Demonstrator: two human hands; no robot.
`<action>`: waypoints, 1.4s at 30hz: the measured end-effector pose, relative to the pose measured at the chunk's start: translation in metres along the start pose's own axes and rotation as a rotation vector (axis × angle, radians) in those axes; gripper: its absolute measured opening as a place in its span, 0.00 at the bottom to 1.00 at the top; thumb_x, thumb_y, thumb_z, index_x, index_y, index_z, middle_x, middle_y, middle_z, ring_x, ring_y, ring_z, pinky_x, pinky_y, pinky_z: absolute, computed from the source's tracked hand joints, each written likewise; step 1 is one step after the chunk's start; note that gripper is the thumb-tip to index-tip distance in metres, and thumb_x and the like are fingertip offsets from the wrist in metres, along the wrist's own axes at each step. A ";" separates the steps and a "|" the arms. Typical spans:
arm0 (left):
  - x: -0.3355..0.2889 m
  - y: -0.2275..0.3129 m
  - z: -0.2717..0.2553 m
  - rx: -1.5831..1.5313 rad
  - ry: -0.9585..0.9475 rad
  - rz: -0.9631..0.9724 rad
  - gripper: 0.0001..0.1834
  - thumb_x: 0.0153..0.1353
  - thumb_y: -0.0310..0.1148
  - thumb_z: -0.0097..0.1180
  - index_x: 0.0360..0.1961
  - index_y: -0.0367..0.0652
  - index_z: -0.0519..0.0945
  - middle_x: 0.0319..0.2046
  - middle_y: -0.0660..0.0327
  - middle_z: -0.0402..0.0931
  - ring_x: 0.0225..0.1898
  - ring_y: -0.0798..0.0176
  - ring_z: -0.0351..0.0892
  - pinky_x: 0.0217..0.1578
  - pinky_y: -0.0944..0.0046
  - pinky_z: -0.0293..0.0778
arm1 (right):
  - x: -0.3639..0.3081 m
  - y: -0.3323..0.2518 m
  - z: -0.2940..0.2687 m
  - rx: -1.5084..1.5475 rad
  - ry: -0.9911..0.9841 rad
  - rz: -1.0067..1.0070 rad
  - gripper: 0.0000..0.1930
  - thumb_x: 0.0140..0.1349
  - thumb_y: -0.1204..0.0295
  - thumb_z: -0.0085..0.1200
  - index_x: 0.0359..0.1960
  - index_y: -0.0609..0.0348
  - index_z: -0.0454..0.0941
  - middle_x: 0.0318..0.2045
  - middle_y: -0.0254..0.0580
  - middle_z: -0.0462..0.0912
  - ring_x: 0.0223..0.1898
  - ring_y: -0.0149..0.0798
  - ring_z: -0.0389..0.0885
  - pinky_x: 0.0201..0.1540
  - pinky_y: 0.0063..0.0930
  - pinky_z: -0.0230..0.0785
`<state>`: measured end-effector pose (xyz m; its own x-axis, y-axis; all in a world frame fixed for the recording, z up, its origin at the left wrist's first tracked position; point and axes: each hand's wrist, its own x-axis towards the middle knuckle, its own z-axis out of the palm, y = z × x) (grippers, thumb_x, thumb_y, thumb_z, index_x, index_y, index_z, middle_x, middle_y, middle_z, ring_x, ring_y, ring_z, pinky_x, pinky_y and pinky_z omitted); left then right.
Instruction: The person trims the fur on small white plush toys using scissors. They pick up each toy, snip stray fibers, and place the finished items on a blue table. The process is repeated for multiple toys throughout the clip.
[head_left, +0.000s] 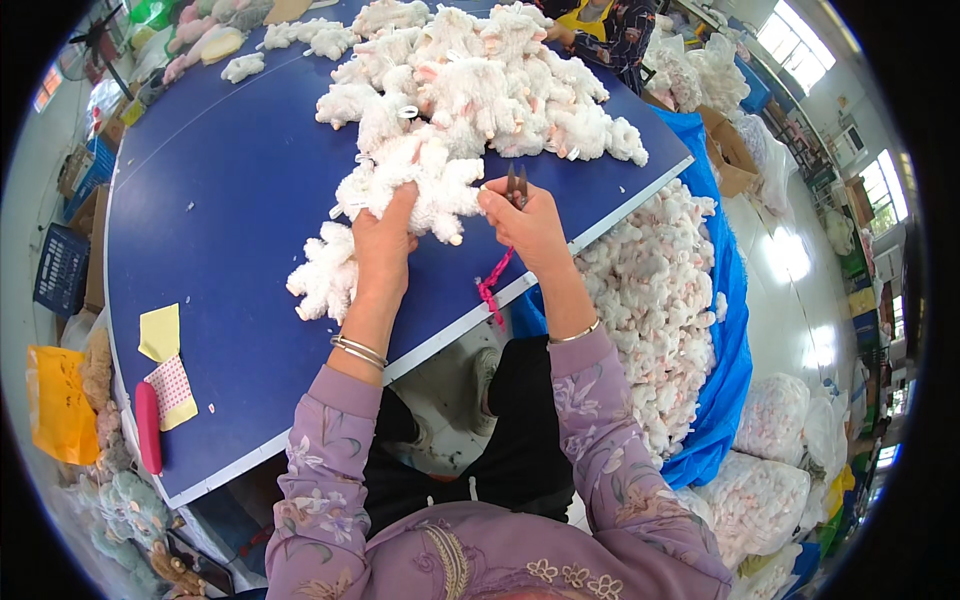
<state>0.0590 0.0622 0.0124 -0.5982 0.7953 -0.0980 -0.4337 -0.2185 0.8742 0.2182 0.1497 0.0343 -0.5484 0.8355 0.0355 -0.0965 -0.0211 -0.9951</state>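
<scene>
My left hand [383, 238] grips a fluffy white plush toy [420, 190] lying on the blue table [220, 200]. My right hand [527, 222] holds small thread snips [516, 186], blades pointing up at the toy's right side. A pink cord [493, 280] hangs down from that hand. A big heap of white and pink plush toys [480, 80] lies just beyond both hands. Another white plush toy [325, 275] rests to the left of my left wrist.
A blue sheet holds a mound of plush toys [660, 300] at my right. Yellow paper [160, 332], a patterned card [172, 388] and a pink case [148, 425] lie at the table's near-left. Another person [600, 25] sits across. Bags of toys [770, 420] stand on the floor.
</scene>
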 end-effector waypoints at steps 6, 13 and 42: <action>0.002 0.002 -0.002 0.000 -0.058 0.082 0.10 0.61 0.33 0.60 0.41 0.40 0.77 0.32 0.66 0.80 0.26 0.76 0.73 0.24 0.72 0.66 | 0.007 0.008 -0.001 0.056 0.098 0.013 0.06 0.59 0.71 0.56 0.28 0.60 0.76 0.18 0.30 0.72 0.16 0.19 0.63 0.17 0.17 0.53; 0.005 -0.003 -0.002 -0.139 -0.274 0.369 0.23 0.58 0.12 0.47 0.55 0.41 0.71 0.57 0.57 0.72 0.56 0.62 0.73 0.55 0.62 0.73 | 0.009 0.009 -0.003 0.491 0.119 0.135 0.05 0.61 0.72 0.55 0.28 0.57 0.73 0.19 0.31 0.72 0.14 0.20 0.59 0.15 0.19 0.49; -0.003 0.010 0.002 -0.228 -0.188 0.081 0.20 0.67 0.33 0.55 0.57 0.36 0.72 0.49 0.59 0.78 0.48 0.67 0.79 0.47 0.66 0.75 | -0.009 -0.008 0.025 -0.437 0.324 -0.397 0.18 0.49 0.69 0.70 0.38 0.61 0.76 0.29 0.31 0.74 0.21 0.21 0.61 0.24 0.18 0.58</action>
<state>0.0581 0.0585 0.0222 -0.5109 0.8562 0.0762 -0.5424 -0.3899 0.7441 0.2036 0.1286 0.0439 -0.2571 0.8578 0.4450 0.1428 0.4892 -0.8604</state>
